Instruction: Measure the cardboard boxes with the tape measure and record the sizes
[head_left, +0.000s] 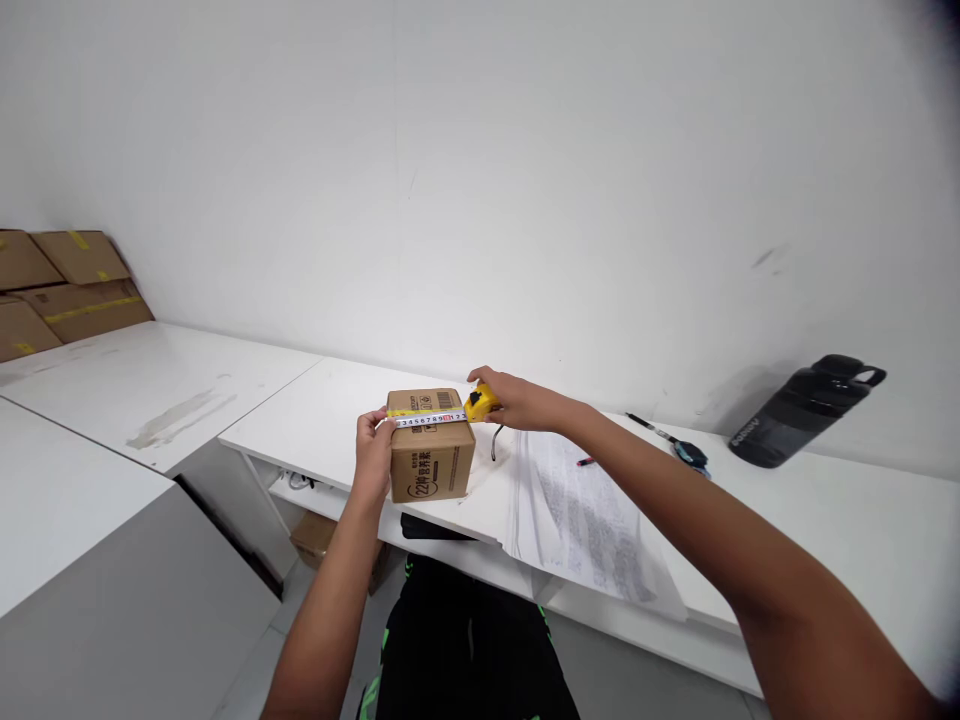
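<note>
A small brown cardboard box [433, 461] stands near the front edge of the white table [825, 520]. A tape measure's blade [429, 419] lies stretched across the box's top front edge. My left hand [373, 440] pinches the blade's end against the box's left corner. My right hand [514, 400] grips the yellow tape measure case [481, 402] at the box's right corner. A short black strap hangs from the case onto the table.
Printed paper sheets [585, 520] overhang the table edge right of the box. A red pen [586, 461], a black pen [649, 428], a small dark gadget [690, 455] and a dark water bottle [806, 410] lie further right. Flattened cartons [67, 285] lean at far left.
</note>
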